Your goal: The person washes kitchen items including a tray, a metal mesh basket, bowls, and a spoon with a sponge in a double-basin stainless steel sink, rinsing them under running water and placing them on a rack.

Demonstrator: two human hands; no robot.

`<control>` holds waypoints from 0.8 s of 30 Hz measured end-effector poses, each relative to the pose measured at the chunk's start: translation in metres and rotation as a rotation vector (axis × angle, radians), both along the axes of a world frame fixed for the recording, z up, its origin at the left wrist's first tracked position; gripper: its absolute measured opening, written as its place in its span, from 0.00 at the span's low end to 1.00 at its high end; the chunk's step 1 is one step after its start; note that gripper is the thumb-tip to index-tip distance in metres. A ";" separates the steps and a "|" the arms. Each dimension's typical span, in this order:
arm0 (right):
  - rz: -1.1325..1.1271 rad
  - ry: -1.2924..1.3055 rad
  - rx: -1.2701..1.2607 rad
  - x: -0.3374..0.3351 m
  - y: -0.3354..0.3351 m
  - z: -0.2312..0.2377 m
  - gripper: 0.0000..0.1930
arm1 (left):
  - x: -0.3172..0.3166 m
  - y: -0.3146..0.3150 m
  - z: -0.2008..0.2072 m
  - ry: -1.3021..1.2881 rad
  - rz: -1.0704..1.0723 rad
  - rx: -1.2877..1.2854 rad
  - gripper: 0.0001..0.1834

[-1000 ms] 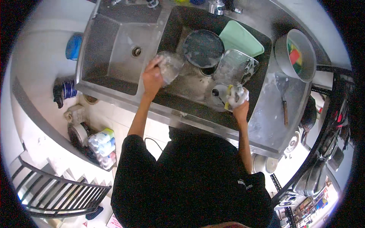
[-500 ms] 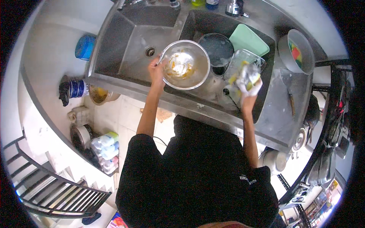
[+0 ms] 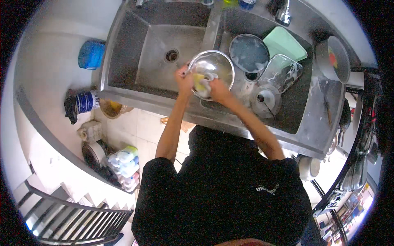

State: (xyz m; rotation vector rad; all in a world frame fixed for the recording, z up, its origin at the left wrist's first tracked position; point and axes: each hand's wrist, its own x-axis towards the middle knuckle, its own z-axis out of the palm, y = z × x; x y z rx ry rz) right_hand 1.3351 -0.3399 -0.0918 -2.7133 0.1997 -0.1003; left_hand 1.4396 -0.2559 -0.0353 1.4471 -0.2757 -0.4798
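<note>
A shiny round metal bowl (image 3: 223, 70) is tilted over the front of the sink, near the divider between the two basins. My left hand (image 3: 184, 80) grips its left rim, fingers closed. Inside the bowl, my right hand (image 3: 218, 90) is closed round a foamy yellow sponge (image 3: 198, 81) and presses it toward the lower left of the inner wall. Motion blurs the sponge, and my fingers cover part of it.
The right basin holds a dark round lid or pan (image 3: 248, 53), a pale green tray (image 3: 285, 45), a clear rectangular dish (image 3: 283, 74) and a clear round container (image 3: 266, 102). A whitish bowl (image 3: 340, 61) and a knife-like tool (image 3: 327, 104) lie on the right ledge. The left basin has a drain (image 3: 171, 55).
My right hand has brought the sponge from above the right basin leftward into the bowl. The round container it covered now shows. My left hand still holds the bowl; the view has shifted.
</note>
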 end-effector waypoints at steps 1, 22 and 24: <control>0.051 0.017 -0.084 -0.002 -0.006 -0.003 0.06 | 0.008 0.013 -0.011 -0.166 -0.085 0.063 0.07; 0.167 -0.135 -0.274 0.055 -0.044 0.029 0.06 | 0.052 -0.005 -0.014 0.058 -0.139 0.249 0.05; 0.028 -0.210 -0.381 0.044 -0.039 0.029 0.07 | 0.058 -0.007 -0.017 -0.080 -0.175 0.281 0.06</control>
